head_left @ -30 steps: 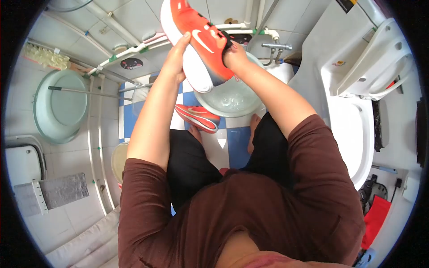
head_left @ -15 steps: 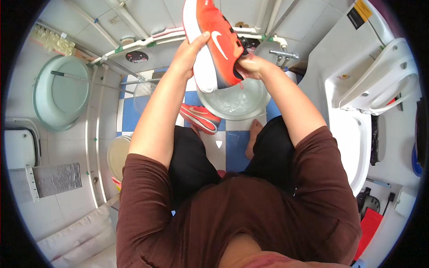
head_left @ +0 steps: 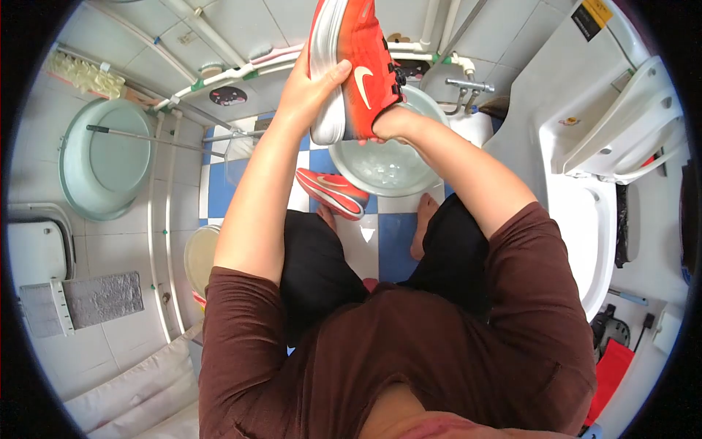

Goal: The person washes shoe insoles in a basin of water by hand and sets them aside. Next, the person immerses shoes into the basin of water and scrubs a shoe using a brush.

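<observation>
The left hand (head_left: 313,91) gripped the orange-red shoe (head_left: 365,84) by its pale sole. Its thumb pressed on the sole's side edge, near the shoe's light swoosh; its other fingers were mostly hidden behind the sole, so their spacing could not be told. The right hand (head_left: 393,124) was at the shoe's ankle opening, largely covered by the heel end, and whether its fingers were spread or bent could not be made out.

Half a second earlier, more of the back of the right hand had shown beside the opening; by this frame mainly its wrist side was in sight. The shoe had also turned: it stood straighter in the view, toe end away from the person, and a broader band of the sole faced the camera beside the left thumb.

Below the right hand's fingers, a basin (head_left: 387,172) of water stood on the tiled floor (head_left: 398,245), its surface bubbly. Lower than the left fingers and apart from them, a second shoe (head_left: 333,192) lay on the floor just beside the basin, where it had lain before. Well to the right of both hands' fingers was a metal tap (head_left: 470,86).
</observation>
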Tool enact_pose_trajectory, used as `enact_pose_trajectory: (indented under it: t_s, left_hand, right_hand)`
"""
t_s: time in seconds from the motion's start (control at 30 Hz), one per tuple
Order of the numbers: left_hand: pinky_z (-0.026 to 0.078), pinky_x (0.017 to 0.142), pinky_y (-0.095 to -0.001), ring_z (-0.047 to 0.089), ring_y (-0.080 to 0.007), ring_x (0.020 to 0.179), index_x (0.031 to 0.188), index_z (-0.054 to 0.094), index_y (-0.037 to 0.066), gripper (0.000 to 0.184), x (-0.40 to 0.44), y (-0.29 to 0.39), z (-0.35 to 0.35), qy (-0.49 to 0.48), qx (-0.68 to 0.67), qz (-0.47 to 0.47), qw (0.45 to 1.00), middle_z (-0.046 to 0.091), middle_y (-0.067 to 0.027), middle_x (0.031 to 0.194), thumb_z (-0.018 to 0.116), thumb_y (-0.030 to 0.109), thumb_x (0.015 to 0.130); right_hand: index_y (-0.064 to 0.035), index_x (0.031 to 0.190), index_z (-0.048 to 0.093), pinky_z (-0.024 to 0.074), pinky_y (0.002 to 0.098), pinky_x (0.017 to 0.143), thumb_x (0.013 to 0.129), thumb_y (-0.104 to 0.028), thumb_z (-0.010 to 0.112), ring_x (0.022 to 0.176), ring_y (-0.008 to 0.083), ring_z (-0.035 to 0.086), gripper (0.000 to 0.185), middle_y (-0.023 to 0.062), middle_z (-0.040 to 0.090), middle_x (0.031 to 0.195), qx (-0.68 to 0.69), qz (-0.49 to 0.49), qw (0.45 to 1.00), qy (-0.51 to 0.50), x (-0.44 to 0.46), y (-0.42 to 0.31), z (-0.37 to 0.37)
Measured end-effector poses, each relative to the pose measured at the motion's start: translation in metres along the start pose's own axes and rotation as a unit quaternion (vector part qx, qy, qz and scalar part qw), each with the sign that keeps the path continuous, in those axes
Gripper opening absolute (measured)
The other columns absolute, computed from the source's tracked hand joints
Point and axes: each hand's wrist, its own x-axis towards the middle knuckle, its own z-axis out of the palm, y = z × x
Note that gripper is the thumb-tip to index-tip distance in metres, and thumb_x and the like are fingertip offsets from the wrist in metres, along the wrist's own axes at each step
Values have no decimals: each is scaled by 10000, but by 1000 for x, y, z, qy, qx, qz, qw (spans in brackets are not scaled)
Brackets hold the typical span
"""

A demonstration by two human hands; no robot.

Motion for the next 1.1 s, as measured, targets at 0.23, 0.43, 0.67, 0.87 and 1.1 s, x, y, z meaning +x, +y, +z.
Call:
enact_pose_trajectory:
  t_s: [0.23,0.43,0.67,0.87,1.1]
  left_hand:
    - [421,906,-314,523,-184,1065,1335,375,41,703,-2,-3,-1,-53,-47,-30,997,539,-98,1187,731,263,771]
    - [433,894,-333,527,-200,1067,1299,395,12,679,0,1,-10,-33,-67,-70,995,531,-118,1194,707,324,784]
    - [401,962,-392,490,-267,1154,1323,369,11,693,0,-12,-23,7,-140,-142,980,480,-153,1282,614,436,834]
    - [398,982,-429,485,-289,1177,1326,385,32,663,-2,-14,-19,43,-172,-194,965,469,-166,1310,532,490,870]
    - [428,955,-433,507,-283,1148,1308,407,39,647,5,-24,-31,14,-260,-160,952,498,-156,1277,503,511,877]
  right_hand:
    - [-112,902,628,443,258,428,869,-337,531,479,137,567,247,46,637,659,-240,-44,970,1,38,28,-4]
    - [-91,897,644,469,308,575,817,-241,536,655,202,591,201,71,647,759,-272,-253,893,256,62,36,-2]
    - [-67,892,662,498,367,747,757,-129,542,860,279,618,191,100,659,876,-430,-221,821,305,49,41,-3]
    - [-84,738,680,504,423,718,763,-218,529,791,315,633,204,116,664,805,-382,-226,826,347,32,28,1]
    - [-2,839,669,475,395,707,874,-399,499,762,340,629,433,191,652,781,-28,-206,929,305,36,15,4]
